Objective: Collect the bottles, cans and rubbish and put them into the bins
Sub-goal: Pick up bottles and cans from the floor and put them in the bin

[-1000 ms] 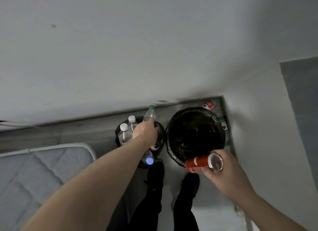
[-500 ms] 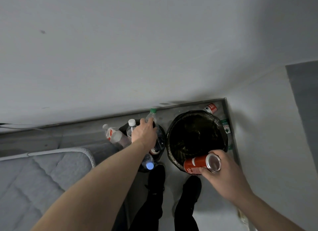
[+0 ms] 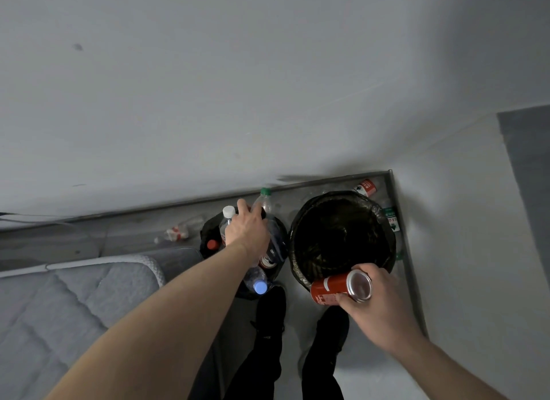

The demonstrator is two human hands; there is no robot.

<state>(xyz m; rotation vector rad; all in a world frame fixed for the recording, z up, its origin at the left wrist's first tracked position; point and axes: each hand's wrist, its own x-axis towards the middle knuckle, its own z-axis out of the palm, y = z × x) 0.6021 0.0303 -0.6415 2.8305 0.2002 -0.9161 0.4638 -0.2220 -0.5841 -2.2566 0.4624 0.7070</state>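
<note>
My left hand [image 3: 247, 228] reaches over a small black bin [image 3: 206, 231] crammed with bottles and grips a clear bottle with a green cap [image 3: 265, 198] that stands in it. A white-capped bottle [image 3: 228, 212] and a blue-capped one [image 3: 259, 286] also stick out of that bin. My right hand [image 3: 376, 313] holds a red can [image 3: 330, 289] on its side, at the near rim of a large bin with a black liner [image 3: 342, 236]. A clear bottle with a red label [image 3: 175, 233] lies on the floor left of the small bin.
A grey mattress [image 3: 74, 298] fills the lower left. Behind the large bin, in the wall corner, lie a red-labelled bottle [image 3: 365, 186] and a green-labelled one [image 3: 391, 221]. My black shoes [image 3: 270, 310] stand just in front of the bins.
A white-capped, red-labelled bottle tipped out of the small bin and now lies on the floor to its left. My right hand with the can stayed near the large bin's rim.
</note>
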